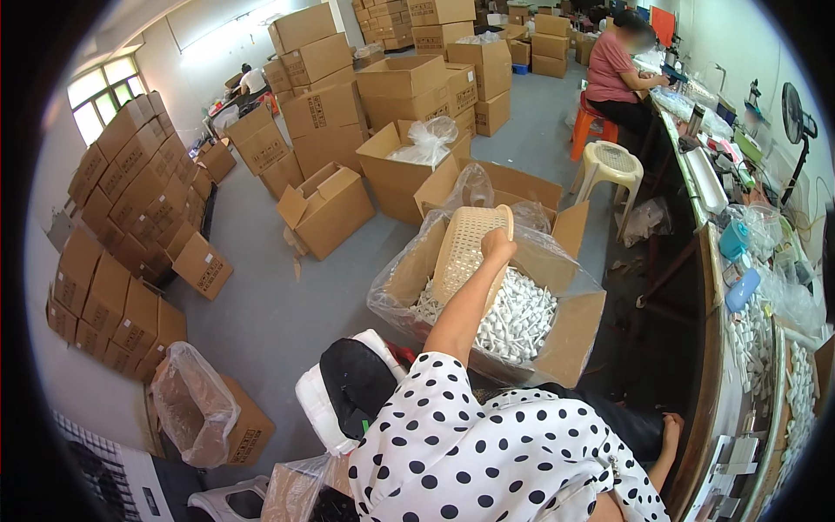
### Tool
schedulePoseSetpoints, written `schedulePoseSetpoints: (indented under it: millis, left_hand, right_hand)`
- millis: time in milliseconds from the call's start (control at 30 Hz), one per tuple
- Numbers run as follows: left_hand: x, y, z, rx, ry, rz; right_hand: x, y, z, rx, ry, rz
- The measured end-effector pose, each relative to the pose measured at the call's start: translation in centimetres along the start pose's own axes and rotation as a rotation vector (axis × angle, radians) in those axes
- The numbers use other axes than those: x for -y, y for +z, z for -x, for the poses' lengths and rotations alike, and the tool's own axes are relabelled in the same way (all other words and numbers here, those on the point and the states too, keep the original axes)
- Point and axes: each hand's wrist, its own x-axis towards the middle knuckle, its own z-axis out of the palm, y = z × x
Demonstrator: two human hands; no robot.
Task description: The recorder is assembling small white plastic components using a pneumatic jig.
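My left hand [497,247] is closed on the rim of a cream perforated plastic basket [470,242]. The basket is tipped on its side over a large open carton [570,335] lined with clear plastic. Many small white plastic pieces [519,320] lie heaped in this carton, below the basket. How much the basket contains is hidden from me. Down at the right, my right hand [672,425] rests by the workbench edge [693,435], beside my dark-clothed leg. Its fingers are too small and partly hidden to make out.
Open cartons [326,213] stand beyond, with tall carton stacks [130,165] at left. A plastic-lined carton [196,404] is at lower left. The cluttered bench holds more white pieces [755,352]. Near a cream stool [613,161], a person [609,74] sits working.
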Motion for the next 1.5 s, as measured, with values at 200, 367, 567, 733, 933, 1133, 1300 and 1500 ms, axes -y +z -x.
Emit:
schedulePoseSetpoints:
  millis: [200,367,567,733,933,1133,1300,1500]
  left_hand:
    - [-0.5,-2.7,0.3,0.004,-0.107,-0.031]
    - [-0.9,-5.9,0.0,0.049,-0.115,-0.059]
    - [-2.4,-7.5,-0.7,-0.01,0.044,-0.17]
    - [-3.7,-6.4,0.2,0.0,0.086,-0.213]
    - [-4.1,-5.1,1.0,-0.028,0.146,-0.269]
    - [-4.0,-5.8,1.3,-0.039,0.194,-0.29]
    - [-4.1,-6.7,0.8,-0.081,0.218,-0.345]
    - [-2.9,-7.0,-0.1,-0.123,0.145,-0.297]
  right_hand:
    - [-1.1,0.3,-0.4,-0.025,-0.012,-0.033]
    - [-3.4,0.8,-0.5,-0.032,0.001,-0.084]
    - [-4.1,2.1,0.5,-0.125,-0.062,-0.148]
    - [-1.8,1.8,1.8,-0.168,-0.046,-0.153]
    - [0.2,1.1,2.8,-0.124,0.025,-0.156]
    - [0.1,1.7,2.6,-0.14,0.049,-0.232]
    - [0.6,1.7,2.6,-0.154,0.016,-0.196]
    - [1.2,1.5,2.8,-0.12,0.081,-0.201]
